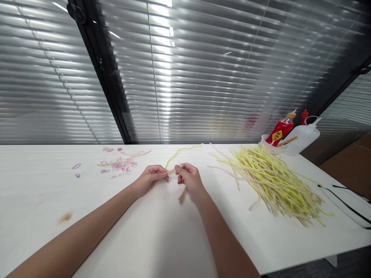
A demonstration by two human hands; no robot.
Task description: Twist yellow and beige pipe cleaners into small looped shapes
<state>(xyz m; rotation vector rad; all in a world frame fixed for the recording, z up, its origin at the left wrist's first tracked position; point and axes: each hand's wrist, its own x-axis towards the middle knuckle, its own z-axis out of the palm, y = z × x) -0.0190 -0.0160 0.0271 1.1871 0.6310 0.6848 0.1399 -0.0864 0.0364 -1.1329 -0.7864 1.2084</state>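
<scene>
Near the middle of the white table [130, 231], my left hand [154, 177] and my right hand [189, 178] are close together, both closed. A short length of beige pipe cleaners [171, 171] spans the gap between them, pinched at each side. Below my right hand, the brownish end [182, 195] of a bent bundle sticks out; the palm hides how it joins the rest. One yellow pipe cleaner [184, 149] stretches away behind my hands towards the table's far edge. Whether it touches my left fingers I cannot tell.
Small coloured rubber bands [118, 166] lie scattered at the left. A large pile of yellow and beige pipe cleaners [278, 181] covers the right side. Behind it stand a red-labelled bottle [279, 131] and a white squeeze bottle [303, 139]. Black glasses [344, 200] rest at the right edge.
</scene>
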